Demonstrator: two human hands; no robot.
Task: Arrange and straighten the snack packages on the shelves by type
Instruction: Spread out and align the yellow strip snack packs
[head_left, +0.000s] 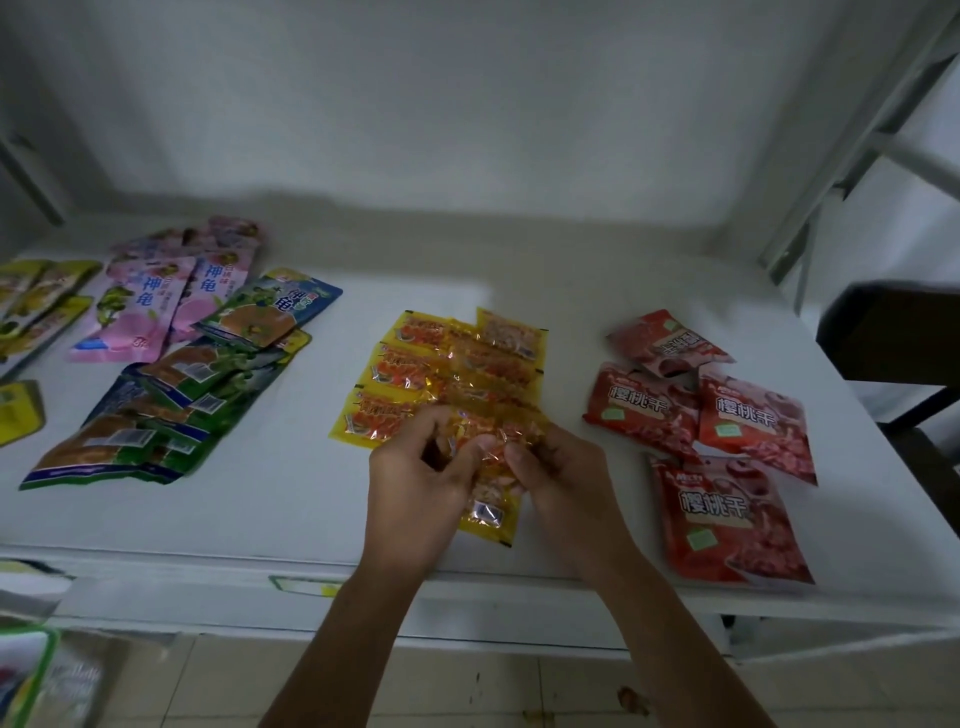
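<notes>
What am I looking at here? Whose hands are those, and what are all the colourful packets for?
There is no machine here. A person wears a camera on their head, so you see what they see: their own two arms reaching out to a white shelf.

The left hand and the right hand together hold one crinkly yellow packet at the front of the shelf. Behind it lie more yellow packets in a neat bunch.

To the right are red packets. To the left is a pile of green and blue packets, then pink packets behind them, and a few yellow-green packets at the far left edge.

The person is sorting snacks, so each kind sits together.
</notes>
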